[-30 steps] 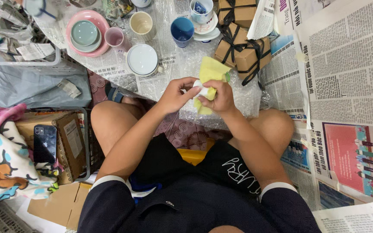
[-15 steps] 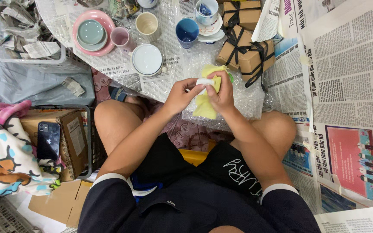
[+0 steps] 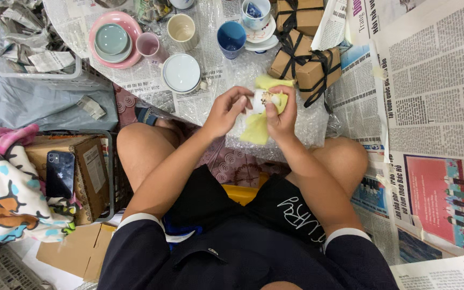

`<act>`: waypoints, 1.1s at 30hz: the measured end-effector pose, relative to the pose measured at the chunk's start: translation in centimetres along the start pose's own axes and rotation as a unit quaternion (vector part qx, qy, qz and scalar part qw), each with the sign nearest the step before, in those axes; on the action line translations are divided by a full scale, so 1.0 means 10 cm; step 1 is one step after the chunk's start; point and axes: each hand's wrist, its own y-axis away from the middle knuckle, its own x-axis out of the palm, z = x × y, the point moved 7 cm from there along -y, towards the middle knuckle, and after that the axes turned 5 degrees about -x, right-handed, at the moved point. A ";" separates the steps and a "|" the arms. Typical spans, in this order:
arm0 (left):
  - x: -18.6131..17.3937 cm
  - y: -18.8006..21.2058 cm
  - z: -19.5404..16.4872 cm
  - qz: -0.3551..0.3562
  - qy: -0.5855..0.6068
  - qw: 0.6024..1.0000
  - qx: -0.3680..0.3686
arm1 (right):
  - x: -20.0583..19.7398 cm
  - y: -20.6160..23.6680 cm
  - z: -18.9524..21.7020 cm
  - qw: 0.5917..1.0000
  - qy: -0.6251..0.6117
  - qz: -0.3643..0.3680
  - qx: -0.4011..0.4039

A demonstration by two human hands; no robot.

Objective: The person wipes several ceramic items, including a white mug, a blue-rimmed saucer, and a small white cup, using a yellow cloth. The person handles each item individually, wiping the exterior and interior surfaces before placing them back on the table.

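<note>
A small white cup [image 3: 263, 100] is held over the lap in a yellow cloth [image 3: 258, 126] by the right hand [image 3: 281, 114], so glaze is covered (decoration indistinct); the left hand [image 3: 225, 109] pinches its rim, above bubble wrap [image 3: 307, 121].

One head-worn camera looks straight down, close over the lap and the newspaper-covered floor [image 3: 430, 80].
</note>
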 end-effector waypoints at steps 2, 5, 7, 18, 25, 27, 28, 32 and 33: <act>0.01 -0.03 0.19 0.022 0.024 0.999 -0.039 | 0.00 -0.01 0.01 0.997 0.053 0.024 -0.041; -0.02 -0.03 0.40 0.019 0.008 0.997 -0.077 | 0.02 0.02 0.06 0.984 0.120 0.069 -0.108; -0.03 -0.02 0.48 0.017 0.026 0.996 -0.086 | 0.02 0.02 0.09 0.979 0.142 0.086 -0.122; -0.01 0.06 0.20 0.003 -0.036 0.997 -0.075 | 0.08 -0.12 0.12 0.995 0.068 0.075 -0.010; 0.01 0.10 -0.22 -0.055 -0.172 0.983 0.029 | 0.08 -0.14 0.09 0.996 0.060 0.068 0.011; 0.01 0.12 -0.32 -0.057 -0.219 0.972 0.058 | 0.08 -0.15 0.07 0.995 0.054 0.072 0.033; 0.01 0.13 -0.37 -0.059 -0.241 0.966 0.072 | 0.08 -0.15 0.06 0.995 0.049 0.075 0.042; 0.02 0.17 -0.55 -0.054 -0.305 0.940 0.144 | 0.09 -0.18 0.03 0.992 0.044 0.087 0.081; 0.03 0.18 -0.60 -0.055 -0.325 0.927 0.177 | 0.09 -0.18 0.02 0.991 0.047 0.089 0.092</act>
